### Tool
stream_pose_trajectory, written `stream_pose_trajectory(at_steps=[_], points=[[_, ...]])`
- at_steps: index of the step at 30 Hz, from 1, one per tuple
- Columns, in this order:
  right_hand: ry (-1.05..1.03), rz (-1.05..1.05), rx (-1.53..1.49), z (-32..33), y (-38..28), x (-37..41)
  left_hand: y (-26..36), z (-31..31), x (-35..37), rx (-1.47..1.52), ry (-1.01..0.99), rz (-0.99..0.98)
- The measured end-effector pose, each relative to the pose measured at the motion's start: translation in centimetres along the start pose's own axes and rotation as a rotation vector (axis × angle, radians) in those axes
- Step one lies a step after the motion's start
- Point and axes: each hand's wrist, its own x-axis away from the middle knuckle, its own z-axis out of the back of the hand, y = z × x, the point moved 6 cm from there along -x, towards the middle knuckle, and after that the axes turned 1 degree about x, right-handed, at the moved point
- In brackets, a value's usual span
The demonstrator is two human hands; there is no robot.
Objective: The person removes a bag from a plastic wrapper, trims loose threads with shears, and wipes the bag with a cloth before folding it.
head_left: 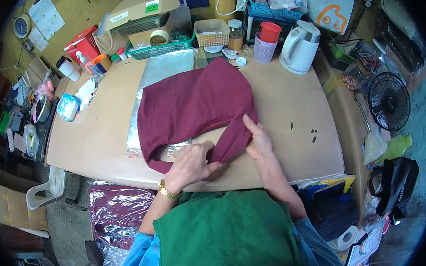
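Observation:
A maroon cloth shoulder bag point(196, 94) lies on the table in the head view, its wide strap looping toward me. My right hand point(259, 138) pinches the strap's right side, thumb on top and fingers partly hidden beneath. At the near part of the strap, my left hand point(189, 162) is closed with curled fingers, its thumb against the cloth; a gold watch point(168, 190) is on that wrist. Clear plastic sheets point(166, 65) lie flat under the bag and show through the strap's opening.
Along the table's back stand a green basket point(152, 52), a wicker basket point(211, 34), a glass jar point(235, 34), a lilac cup point(265, 50) and a white kettle point(300, 47). A tissue pack point(67, 107) sits left. A black fan point(389, 101) stands right. Plastic-wrapped maroon cloth point(118, 210) lies below.

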Motion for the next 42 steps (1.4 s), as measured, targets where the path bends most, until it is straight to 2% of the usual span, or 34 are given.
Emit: stream_pose_trajectory(at_steps=[3, 7, 11, 14, 15, 16, 17, 18, 19, 21, 23, 24, 25, 27, 28, 30, 31, 35, 38, 39, 41, 42], points=[[0.025, 0.061, -0.020, 0.8, -1.7, -1.0, -1.7, -1.0, 1.8, 0.063, 0.076, -0.033], [0.121, 0.199, 0.043, 1.8, -2.0, -1.8, -2.5, -0.4, 2.9, 0.169, 0.182, 0.041], [0.070, 0.195, 0.048, 1.5, -1.6, -2.1, -2.9, -0.4, 2.7, 0.221, 0.184, 0.115], [0.034, 0.115, -0.004, -0.7, -1.1, 0.5, -1.8, -0.1, 2.2, 0.112, 0.256, -0.022], [-0.063, -0.001, -0.048, -1.4, 0.6, 1.7, -2.0, -0.5, 2.0, 0.113, 0.256, -0.021], [-0.161, -0.117, -0.091, -1.8, 2.1, 3.0, -1.9, -0.5, 1.8, 0.088, 0.342, -0.057], [-0.286, -0.215, 0.052, -1.1, 4.2, 4.1, -1.6, -0.4, 1.8, 0.064, 0.428, -0.092], [-0.408, -0.314, 0.197, -1.0, 5.7, 5.3, -1.4, -0.5, 1.6, 0.067, 0.429, -0.091], [-0.405, -0.316, 0.199, -0.7, 6.4, 5.8, -1.0, -0.6, 1.4, 0.062, 0.426, -0.102], [-0.367, -0.217, 0.235, -2.2, 6.1, 7.0, -0.4, -0.3, 1.3, 0.060, 0.422, -0.113], [-0.318, -0.229, 0.154, -1.2, 6.2, 6.0, -0.3, -0.4, 1.1, 0.143, 0.312, -0.098], [-0.230, -0.133, 0.138, -0.8, 5.4, 5.6, -1.3, -0.7, 0.9, 0.220, 0.217, -0.047], [-0.143, -0.038, 0.120, -0.3, 4.7, 5.2, -3.1, -1.0, 0.6, 0.172, 0.186, -0.091], [-0.083, -0.027, 0.076, 0.9, 4.3, 4.9, -7.4, -1.3, 0.7, -0.030, 0.066, 0.141], [-0.049, 0.005, 0.071, 1.3, 4.1, 4.9, -7.7, -1.5, 0.8, -0.030, 0.066, 0.140], [-0.016, 0.034, 0.067, 1.5, 4.3, 4.9, -7.8, 0.0, 1.5, -0.173, 0.271, 0.236], [-0.028, 0.030, 0.091, 1.3, 5.0, 4.9, -7.4, 0.1, 1.5, -0.172, 0.272, 0.241], [-0.063, 0.046, 0.146, 0.5, 5.5, 4.4, -1.7, -0.2, -0.1, 0.154, 0.235, -0.047], [-0.125, 0.088, 0.131, -0.2, 5.0, 4.5, -1.1, -1.1, -1.1, 0.072, 0.237, -0.086], [-0.122, 0.093, 0.131, -0.3, 4.8, 4.7, -1.0, -0.9, -1.4, 0.122, 0.276, -0.086], [-0.285, 0.039, 0.153, -1.6, 4.9, 5.6, -0.8, -0.7, -1.9, 0.173, 0.316, -0.088], [-0.284, 0.040, 0.154, -1.9, 5.0, 5.8, -0.7, -0.7, -2.0, 0.191, 0.328, -0.088]])
